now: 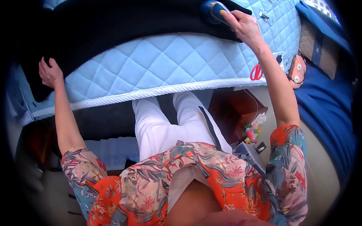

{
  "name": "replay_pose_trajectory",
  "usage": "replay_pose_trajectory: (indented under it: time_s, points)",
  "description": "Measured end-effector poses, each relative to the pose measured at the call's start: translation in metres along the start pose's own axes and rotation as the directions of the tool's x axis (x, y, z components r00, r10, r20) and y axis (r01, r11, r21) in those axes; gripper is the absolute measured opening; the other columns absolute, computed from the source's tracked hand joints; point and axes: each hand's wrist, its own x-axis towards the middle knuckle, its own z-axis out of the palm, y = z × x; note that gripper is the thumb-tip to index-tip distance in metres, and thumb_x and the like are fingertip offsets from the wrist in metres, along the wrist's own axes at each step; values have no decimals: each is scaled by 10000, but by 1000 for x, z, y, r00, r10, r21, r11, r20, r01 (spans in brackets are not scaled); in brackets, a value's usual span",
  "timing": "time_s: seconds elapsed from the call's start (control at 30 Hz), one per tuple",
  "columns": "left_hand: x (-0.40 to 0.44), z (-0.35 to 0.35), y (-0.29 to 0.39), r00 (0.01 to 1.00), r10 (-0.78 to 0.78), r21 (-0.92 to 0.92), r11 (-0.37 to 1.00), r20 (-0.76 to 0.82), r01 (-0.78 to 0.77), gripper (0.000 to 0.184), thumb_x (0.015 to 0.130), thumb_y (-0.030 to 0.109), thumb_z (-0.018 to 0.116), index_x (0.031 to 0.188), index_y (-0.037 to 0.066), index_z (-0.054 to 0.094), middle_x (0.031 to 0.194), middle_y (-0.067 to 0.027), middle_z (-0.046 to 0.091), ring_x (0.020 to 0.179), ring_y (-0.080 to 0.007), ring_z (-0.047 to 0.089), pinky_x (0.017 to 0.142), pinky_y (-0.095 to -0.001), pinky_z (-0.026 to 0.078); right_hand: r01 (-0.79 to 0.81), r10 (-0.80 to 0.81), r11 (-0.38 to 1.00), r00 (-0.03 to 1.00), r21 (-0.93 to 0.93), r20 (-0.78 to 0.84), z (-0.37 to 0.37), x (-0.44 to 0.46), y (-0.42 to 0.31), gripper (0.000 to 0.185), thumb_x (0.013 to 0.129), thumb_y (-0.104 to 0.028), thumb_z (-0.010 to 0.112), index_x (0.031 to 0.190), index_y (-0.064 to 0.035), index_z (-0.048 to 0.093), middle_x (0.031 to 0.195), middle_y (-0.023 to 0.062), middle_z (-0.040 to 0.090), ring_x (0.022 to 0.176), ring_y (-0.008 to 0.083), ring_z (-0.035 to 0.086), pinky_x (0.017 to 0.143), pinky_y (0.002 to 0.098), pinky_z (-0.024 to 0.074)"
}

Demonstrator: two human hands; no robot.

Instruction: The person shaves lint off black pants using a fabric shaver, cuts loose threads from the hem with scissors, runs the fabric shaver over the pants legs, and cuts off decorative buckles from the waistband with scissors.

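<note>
A black garment (113,30) lies stretched over the light blue quilted bed cover (151,64). On its left end rests my left hand (51,73), fingers extended and apart, pressing lightly on the cloth near the bed's edge. My right hand (245,28) is wrapped round the handle of a blue handheld fabric shaver (213,12) with a rounded head and a light trim line. The shaver's head sits over the right end of the garment; whether it touches the cloth is hidden from above.
Red-handled scissors (256,72) lie near the bed's white edging, with a peach-coloured pouch (298,71) beyond. A small metal clip (264,16) is at the upper right. A brown quilted cushion (318,49) and dark blue cloth (324,113) are at right; a wooden cabinet (233,109) stands below.
</note>
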Motion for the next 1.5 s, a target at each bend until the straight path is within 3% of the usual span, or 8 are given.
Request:
replay_pose_trajectory:
  time_s: [0.2,0.37,0.4,0.47,1.23,1.3,1.33,1.5]
  points:
    - [-2,-2,0,1000,14,24,1000,2,-14,473,878,468,444,1286,233,493,1366,-38,456,1259,-249,412,982,-478,344,-358,362,930,932,88,-28,-31,-9,63,560,868,-570,498,742,-43,639,530,51,559,457,161,560,483,302,462]
    - [-1,-1,3,1000,14,57,998,3,-14,466,879,463,447,1281,231,494,1357,-36,462,1251,-248,419,977,-470,351,-295,297,955,944,33,-143,-24,-8,71,530,872,-531,541,727,-29,633,526,8,521,424,68,470,406,234,385]
    - [-1,-1,4,1000,10,50,999,2,-10,466,880,462,447,1281,230,494,1356,-35,463,1250,-248,419,977,-470,351,-439,440,891,898,112,17,-23,-19,36,594,857,-585,504,698,-22,612,632,170,593,651,322,607,616,393,470]
    - [-1,-1,5,1000,4,43,999,2,-4,465,881,459,448,1281,227,493,1355,-34,463,1250,-247,419,978,-470,350,-265,265,964,964,9,11,3,-42,21,570,867,-581,484,753,-41,627,698,192,611,718,383,595,661,428,477]
    - [1,-1,5,1000,14,73,997,-14,-13,463,876,457,448,1264,212,508,1339,-51,479,1235,-259,436,959,-465,377,-473,511,836,856,277,-81,-11,-35,38,548,861,-549,546,698,-32,622,525,15,514,409,67,471,375,218,368]
    - [1,-2,6,1000,13,73,997,-13,-12,460,876,455,448,1261,210,510,1337,-52,480,1232,-262,437,956,-467,380,-254,293,919,951,301,-94,22,-31,0,538,862,-535,552,706,-24,622,527,21,516,442,77,499,402,233,387]
    - [1,-2,6,1000,17,74,997,-11,-16,459,876,454,448,1259,209,511,1336,-52,480,1231,-264,438,954,-468,382,-197,204,975,977,106,-57,31,-24,-39,569,851,-589,494,708,-58,641,633,108,618,655,278,634,617,373,498]
    - [3,0,7,1000,13,55,998,-18,-12,461,874,455,438,1261,214,508,1343,-49,472,1236,-268,429,957,-479,373,54,-53,991,999,121,-13,61,17,-122,533,876,-546,495,775,-43,640,648,138,597,649,315,614,606,363,488]
